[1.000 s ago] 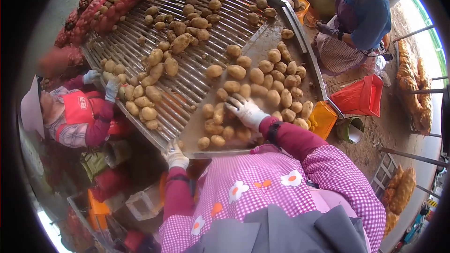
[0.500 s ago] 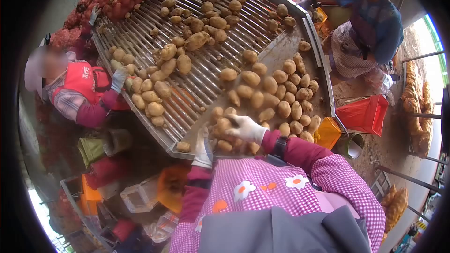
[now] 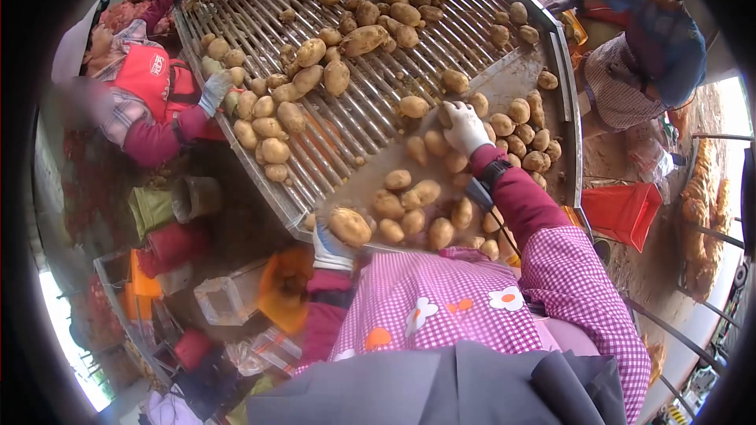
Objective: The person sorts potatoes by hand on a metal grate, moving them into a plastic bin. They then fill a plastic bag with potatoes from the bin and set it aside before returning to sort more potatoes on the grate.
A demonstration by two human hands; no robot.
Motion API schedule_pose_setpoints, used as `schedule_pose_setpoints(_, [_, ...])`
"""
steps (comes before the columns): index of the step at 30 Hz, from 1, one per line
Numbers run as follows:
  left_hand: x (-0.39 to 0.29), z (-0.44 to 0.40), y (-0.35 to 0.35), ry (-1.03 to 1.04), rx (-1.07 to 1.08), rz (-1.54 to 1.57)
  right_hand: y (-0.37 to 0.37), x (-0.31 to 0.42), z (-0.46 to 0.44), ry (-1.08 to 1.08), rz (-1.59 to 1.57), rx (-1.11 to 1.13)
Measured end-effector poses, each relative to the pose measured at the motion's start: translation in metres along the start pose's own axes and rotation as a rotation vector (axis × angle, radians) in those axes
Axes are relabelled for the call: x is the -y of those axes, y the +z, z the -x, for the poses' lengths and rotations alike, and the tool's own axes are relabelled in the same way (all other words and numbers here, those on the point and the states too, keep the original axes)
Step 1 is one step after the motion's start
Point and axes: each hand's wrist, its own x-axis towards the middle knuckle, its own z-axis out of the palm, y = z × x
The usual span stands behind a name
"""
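My left hand [image 3: 331, 250], in a white glove, is at the near edge of the metal sorting table [image 3: 370, 164]. It holds a large potato [image 3: 350, 226], which hides most of its fingers. Farther off, my right hand [image 3: 468, 129] reaches over the smooth metal plate with its gloved fingers curled on a potato [image 3: 445, 116]. Several loose potatoes [image 3: 411, 197] lie between my two hands. To the right of my right hand sits a cluster of potatoes [image 3: 521, 132].
A co-worker in a red apron [image 3: 142, 77] has a gloved hand by potatoes at the left edge. Another person in a blue shirt [image 3: 665, 46] stands at the right. A red container [image 3: 626, 212] and an orange tub [image 3: 283, 287] stand below the table.
My right hand has moved forward and right, away from my left hand. My left hand now has a large potato in it. Potatoes on the plate have shifted and spread out.
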Motion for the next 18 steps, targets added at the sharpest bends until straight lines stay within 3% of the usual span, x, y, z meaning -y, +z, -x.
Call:
schedule_pose_setpoints(3, [0.002,-0.033,-0.042,-0.16,0.107,0.022,-0.013,0.043,0.014,0.12,-0.243,-0.151])
schedule_pose_setpoints(4, [0.007,-0.038,-0.048,-0.235,0.116,0.032,-0.027,0.066,0.028,0.068,-0.38,-0.138])
schedule_pose_setpoints(5, [0.019,-0.024,-0.018,-0.104,0.147,-0.247,-0.04,0.092,0.041,0.046,-0.479,-0.026])
schedule_pose_setpoints(7, [0.033,-0.003,0.027,-0.115,0.227,-0.154,-0.042,0.107,0.063,-0.211,-0.598,0.234])
schedule_pose_setpoints(8, [0.035,0.002,0.036,-0.113,0.267,-0.108,-0.044,0.113,0.073,-0.145,-0.725,0.438])
schedule_pose_setpoints(10, [0.03,0.001,0.022,-0.123,0.275,-0.11,-0.025,0.101,0.085,-0.151,-0.564,0.41])
schedule_pose_setpoints(13, [0.022,0.01,0.016,-0.066,0.208,-0.11,-0.007,0.073,0.1,-0.441,0.008,0.433])
schedule_pose_setpoints(17, [0.023,0.036,0.035,-0.09,0.106,0.09,0.027,0.066,0.119,-0.483,0.109,0.315])
schedule_pose_setpoints(18, [0.022,0.034,0.025,-0.111,0.165,0.174,0.035,0.067,0.118,-0.465,0.113,0.313])
